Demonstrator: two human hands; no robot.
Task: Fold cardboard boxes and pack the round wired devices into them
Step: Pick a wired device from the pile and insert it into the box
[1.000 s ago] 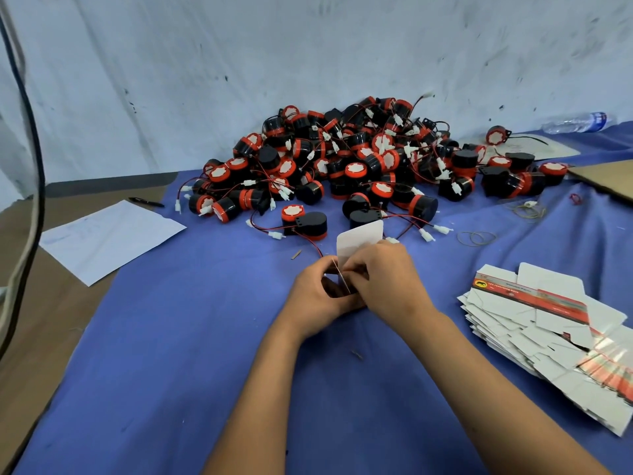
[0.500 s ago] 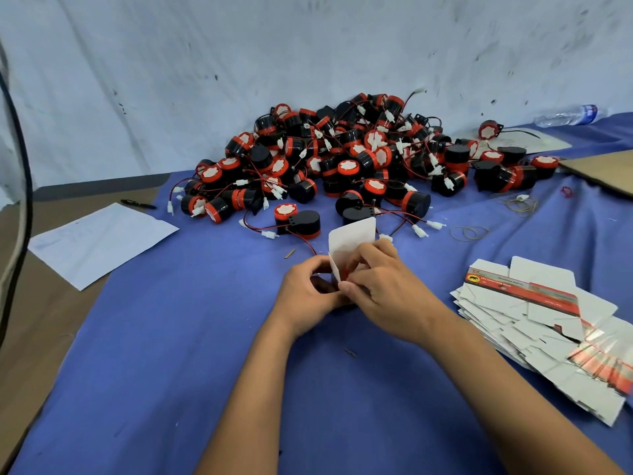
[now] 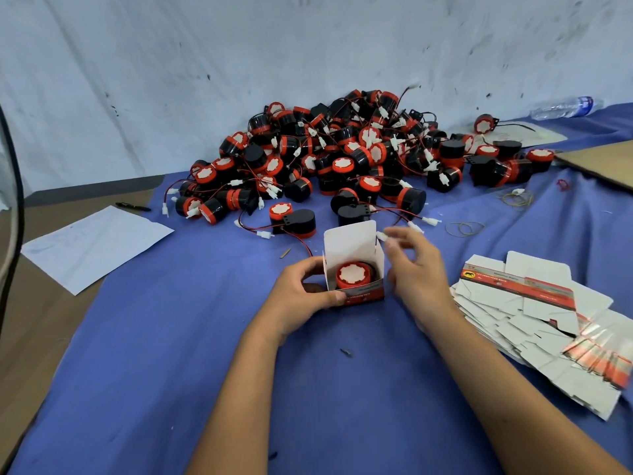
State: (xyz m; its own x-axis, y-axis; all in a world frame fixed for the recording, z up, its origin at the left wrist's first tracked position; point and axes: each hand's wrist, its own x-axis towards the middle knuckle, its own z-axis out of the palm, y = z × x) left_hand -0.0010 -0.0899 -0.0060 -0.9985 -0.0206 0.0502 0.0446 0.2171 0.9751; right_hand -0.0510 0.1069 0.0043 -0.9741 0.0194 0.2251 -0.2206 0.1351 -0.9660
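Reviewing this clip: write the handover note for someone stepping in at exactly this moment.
Left hand grips the small box, which stands upright on the blue cloth.
Right hand hovers beside the box, blurred; whether it holds anything cannot be told.
Done: one round device sits inside; top flap still up.
Left: close the flap, then box the pile of devices using the flat boxes at right.

Left hand point(image 3: 301, 291) curled in a grip, right hand point(image 3: 416, 265) blurred, fingers loose
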